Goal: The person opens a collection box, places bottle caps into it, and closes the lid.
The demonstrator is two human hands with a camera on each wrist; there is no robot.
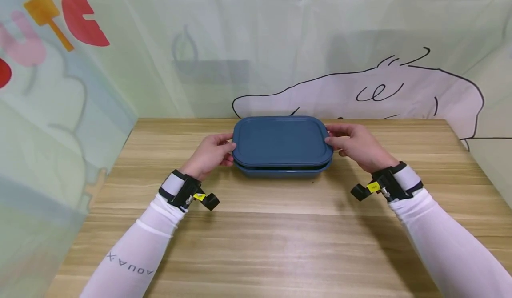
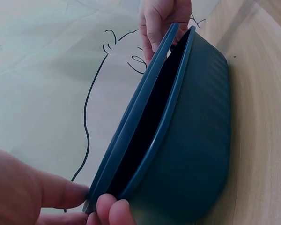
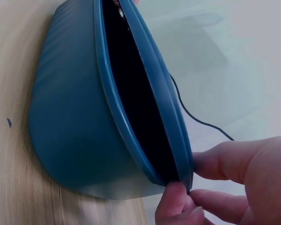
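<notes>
A dark blue rectangular lid [image 1: 282, 140] lies over a matching blue box [image 1: 282, 172] near the back of the table. Along the front a dark gap parts the lid from the box rim, as both wrist views show. My left hand [image 1: 212, 152] pinches the lid's left end between thumb and fingers. At the opposite end, my right hand [image 1: 356, 143] pinches the lid the same way. In the left wrist view the box wall [image 2: 192, 136] looks ribbed along its side. What lies inside the box is hidden in shadow.
The wooden table [image 1: 256, 236] spreads in front of the box. Right behind its back edge hangs a pale printed cloth [image 1: 280, 45], with another stretch of cloth along the left side. A small dark speck [image 3: 9, 122] lies on the tabletop before the box.
</notes>
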